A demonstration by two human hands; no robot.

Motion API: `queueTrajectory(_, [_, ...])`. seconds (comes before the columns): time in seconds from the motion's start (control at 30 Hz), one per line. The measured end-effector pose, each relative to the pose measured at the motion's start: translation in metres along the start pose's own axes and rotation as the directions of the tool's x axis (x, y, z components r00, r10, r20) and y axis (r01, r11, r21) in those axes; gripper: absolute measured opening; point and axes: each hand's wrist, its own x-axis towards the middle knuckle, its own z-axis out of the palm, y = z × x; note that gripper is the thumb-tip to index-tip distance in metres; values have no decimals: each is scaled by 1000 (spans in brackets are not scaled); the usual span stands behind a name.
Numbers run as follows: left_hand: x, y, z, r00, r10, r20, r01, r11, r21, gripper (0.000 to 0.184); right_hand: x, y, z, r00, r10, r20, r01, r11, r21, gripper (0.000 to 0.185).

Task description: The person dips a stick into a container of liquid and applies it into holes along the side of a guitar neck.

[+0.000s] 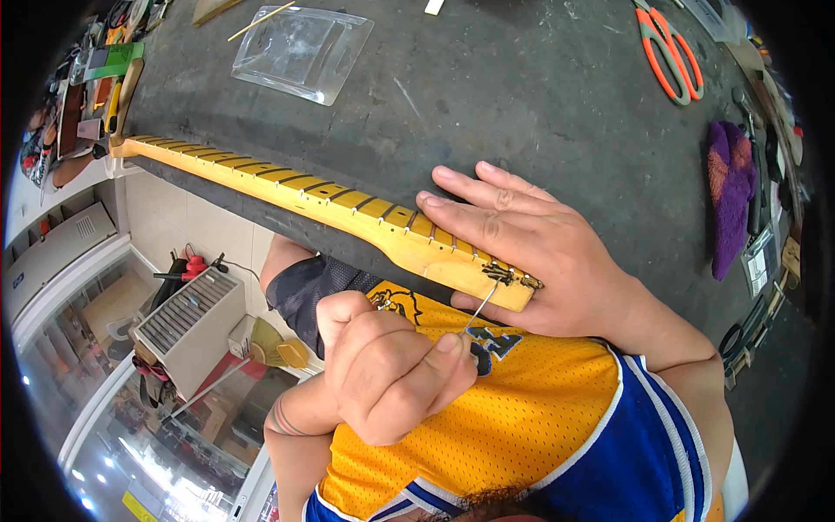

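A guitar neck (300,198) with a yellow fretboard lies diagonally along the bench edge, its wide end nearest me. My right hand (531,239) rests palm down over that end, fingers spread past the fretboard's far edge and thumb on the near side, partly hidden. My left hand (391,365) is closed around a thin metal tool (481,309); any handle is hidden in the fingers. The tool's tip meets dark, clumpy material (500,274) at the end of the neck. What the material is, I cannot tell.
On the dark bench (539,87) lie a clear plastic package (304,56), a thin stick (261,20), orange-handled scissors (668,52) and a purple cloth (731,187). Tools line the right side. At the far left, part of a person (70,170) shows. A slatted box (191,322) stands below the bench.
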Motion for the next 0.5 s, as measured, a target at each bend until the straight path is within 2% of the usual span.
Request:
queueTrajectory(0.37, [0, -2, 0, 999, -26, 35, 27, 999, -36, 44, 0, -1, 0, 1000, 5, -1, -5, 1000, 5, 79])
queueTrajectory(0.5, [4, -3, -3, 999, -27, 44, 29, 998, -53, 43, 1, 0, 0, 999, -25, -23, 25, 1000, -5, 73])
